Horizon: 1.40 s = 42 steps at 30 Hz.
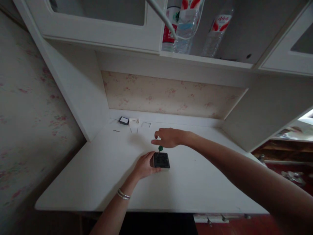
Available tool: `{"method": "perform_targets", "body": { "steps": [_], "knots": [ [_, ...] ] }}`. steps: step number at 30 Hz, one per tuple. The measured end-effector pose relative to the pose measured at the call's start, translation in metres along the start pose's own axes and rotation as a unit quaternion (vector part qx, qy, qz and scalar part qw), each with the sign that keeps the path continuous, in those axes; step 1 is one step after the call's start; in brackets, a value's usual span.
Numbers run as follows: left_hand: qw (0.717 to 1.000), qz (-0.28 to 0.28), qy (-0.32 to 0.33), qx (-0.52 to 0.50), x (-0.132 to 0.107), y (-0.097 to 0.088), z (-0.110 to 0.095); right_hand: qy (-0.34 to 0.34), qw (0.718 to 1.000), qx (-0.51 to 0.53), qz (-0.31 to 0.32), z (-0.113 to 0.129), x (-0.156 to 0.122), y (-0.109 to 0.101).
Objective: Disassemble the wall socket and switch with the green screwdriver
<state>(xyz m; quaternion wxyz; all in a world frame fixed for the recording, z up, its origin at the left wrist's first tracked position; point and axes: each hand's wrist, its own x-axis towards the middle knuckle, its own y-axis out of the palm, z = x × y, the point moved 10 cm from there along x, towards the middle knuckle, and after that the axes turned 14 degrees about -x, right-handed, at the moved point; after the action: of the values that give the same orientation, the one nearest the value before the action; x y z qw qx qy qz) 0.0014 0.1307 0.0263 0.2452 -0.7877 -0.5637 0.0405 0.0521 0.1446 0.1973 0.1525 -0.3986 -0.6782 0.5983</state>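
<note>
A small dark square box-like device (161,160) sits on the white desk (97,176). My left hand (144,164) grips its left side, fingers curled against it; a bracelet is on that wrist. My right hand (166,137) hovers just above the device, fingers closed round a small green-handled tool (160,148) that points down at the device's top edge. The tool's tip is hidden or too small to make out.
At the back of the desk lie a small dark-framed square part (124,120), white plate pieces (137,124) and tiny dark bits (116,131). Plastic bottles (186,26) stand in the open cabinet overhead. A white side panel (80,94) closes the left.
</note>
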Motion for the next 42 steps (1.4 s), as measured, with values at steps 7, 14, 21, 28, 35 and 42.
{"method": "perform_targets", "body": {
  "steps": [7,14,21,28,35,42],
  "knots": [
    [0.999,-0.003,0.033,0.017,-0.001,-0.001,-0.005,-0.101,0.994,0.024,-0.046,0.017,0.002,-0.010],
    [0.999,0.009,0.022,0.047,0.000,0.002,-0.001,-0.006,0.999,-0.003,-0.042,0.003,0.008,-0.009],
    [0.999,0.007,0.026,0.044,0.000,0.002,-0.002,-0.018,0.999,0.022,-0.022,0.004,0.005,-0.003],
    [0.999,-0.004,0.016,0.037,-0.001,0.000,-0.001,-0.090,0.996,0.018,-0.018,0.022,-0.001,-0.007],
    [0.999,-0.006,0.010,0.033,-0.002,0.000,-0.003,-0.029,0.998,-0.039,-0.026,0.010,0.001,-0.008],
    [0.999,0.000,0.005,0.039,-0.002,0.000,-0.001,-0.032,0.999,-0.025,-0.010,0.006,0.001,-0.003]
  ]
}}
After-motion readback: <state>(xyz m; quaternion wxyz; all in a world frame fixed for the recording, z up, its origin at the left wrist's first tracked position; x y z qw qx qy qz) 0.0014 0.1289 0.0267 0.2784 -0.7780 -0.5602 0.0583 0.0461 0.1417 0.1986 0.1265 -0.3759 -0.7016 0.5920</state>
